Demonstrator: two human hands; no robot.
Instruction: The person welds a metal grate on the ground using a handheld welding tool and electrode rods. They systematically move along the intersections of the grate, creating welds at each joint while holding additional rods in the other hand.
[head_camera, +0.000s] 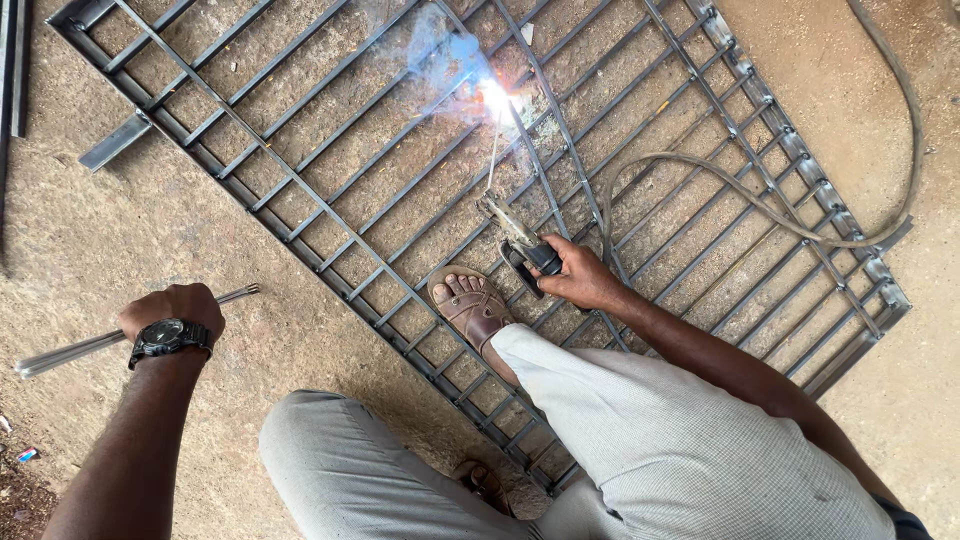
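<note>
— How do my arms sit, nearest first?

— Your left arm comes up from the bottom edge, bent out to the side, a black wristwatch (168, 337) on its wrist. Your left hand (172, 310) is balled into a fist around a bundle of thin welding rods (120, 335); they stick out on both sides of the fist, the longer part running toward the frame's left edge, and they hang over the bare dirt floor (120, 240). Your right arm reaches forward over your grey-trousered knee. Your right hand (585, 275) is wrapped tight on the black grip of the electrode holder (522, 245), knuckles up.

— And beyond that hand?

— The holder's metal clamp points up and away from your fingers, with a thin electrode (492, 160) running on to a white-blue arc (495, 98) on the steel grille (330, 150), which lies flat on the floor. Just left of your right hand, your sandalled foot (470, 305) stands on the grille's bars. A grey cable (760, 195) loops away to the right of the hand, across the bars and onto the floor.

— What can't you make out?

— The glare and smoke wash out the electrode tip and the joint under it. Your other foot is mostly hidden beneath your leg. The grille's near corner disappears behind your knee, and the cable's far end leaves the frame at the top.
</note>
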